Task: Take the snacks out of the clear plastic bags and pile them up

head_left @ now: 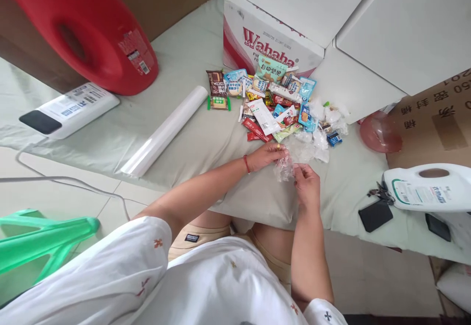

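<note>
Left hand: I see it [268, 155] near the centre of the frame, its grip closed in a pinch of thumb and fingers on the crumpled clear plastic [283, 169].
Right hand: I have it [308, 181] just right of the other and slightly lower, its grip also pinched shut on the plastic.
Plastic: it is stretched between the two hands, right of the frame's centre, over the near part of the desk [198, 143].
Snacks: I count many packets [265, 119] heaped just above the hands, against the white-and-red box [257, 33] at upper centre.
Clear wrappers: a loose clump [334, 115] sits at the heap's right side.
Roll: a shiny white roll [167, 131] lies slanted, left of centre.
Jugs: I see a red jug [128, 65] at upper left and a white jug [408, 192] lying at the right edge, keys [380, 193] beside it.
Stool: green [47, 241], lower left.
</note>
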Action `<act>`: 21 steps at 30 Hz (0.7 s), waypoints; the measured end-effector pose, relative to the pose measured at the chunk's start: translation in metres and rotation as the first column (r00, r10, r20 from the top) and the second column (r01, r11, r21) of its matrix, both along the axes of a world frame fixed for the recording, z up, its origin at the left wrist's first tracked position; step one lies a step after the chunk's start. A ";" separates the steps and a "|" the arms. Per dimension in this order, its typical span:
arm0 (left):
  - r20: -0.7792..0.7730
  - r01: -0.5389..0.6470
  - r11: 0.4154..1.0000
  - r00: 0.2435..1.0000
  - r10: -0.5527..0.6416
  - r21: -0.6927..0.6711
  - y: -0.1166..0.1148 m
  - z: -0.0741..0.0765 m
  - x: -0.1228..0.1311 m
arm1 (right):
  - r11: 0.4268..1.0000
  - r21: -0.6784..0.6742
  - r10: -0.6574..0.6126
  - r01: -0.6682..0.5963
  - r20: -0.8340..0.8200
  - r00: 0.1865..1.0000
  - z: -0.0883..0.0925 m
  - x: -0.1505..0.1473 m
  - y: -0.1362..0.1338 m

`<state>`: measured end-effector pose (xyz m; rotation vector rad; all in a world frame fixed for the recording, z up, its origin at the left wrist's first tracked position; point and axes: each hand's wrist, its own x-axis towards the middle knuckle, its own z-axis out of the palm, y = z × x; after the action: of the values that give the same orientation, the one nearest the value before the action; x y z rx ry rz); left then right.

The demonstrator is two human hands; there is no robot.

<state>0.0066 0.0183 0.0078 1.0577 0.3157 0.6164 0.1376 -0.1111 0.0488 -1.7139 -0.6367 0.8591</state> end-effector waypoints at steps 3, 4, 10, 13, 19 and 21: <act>0.027 -0.058 0.990 0.998 0.062 -0.132 0.004 0.002 -0.001 | 0.998 0.067 -0.008 0.021 -0.188 0.982 0.012 0.016 -0.008; 0.036 -0.076 0.978 0.996 0.085 -0.192 0.006 0.002 -0.001 | 0.997 0.075 0.003 0.017 -0.265 0.964 0.019 0.026 -0.014; 0.125 -0.031 0.916 0.988 0.088 -0.400 0.020 0.011 -0.013 | 0.996 0.083 0.046 -0.011 -0.426 0.904 0.050 0.091 -0.072; 0.150 0.009 0.927 0.987 0.051 -0.374 0.023 0.013 -0.017 | 0.997 0.020 0.078 -0.075 -0.332 0.940 0.043 0.116 -0.089; 0.061 0.036 0.988 0.998 -0.027 -0.150 0.020 0.005 -0.013 | 0.944 -0.153 -0.206 0.293 0.421 0.884 0.019 0.133 -0.085; 0.039 0.017 0.995 0.999 -0.014 -0.101 0.020 0.003 -0.012 | 0.940 0.025 -0.286 0.339 0.600 0.747 0.022 0.123 -0.076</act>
<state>-0.0054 0.0382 0.0108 0.9493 0.3018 0.6000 0.2601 -0.1875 0.0706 -2.1118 -0.6956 0.0826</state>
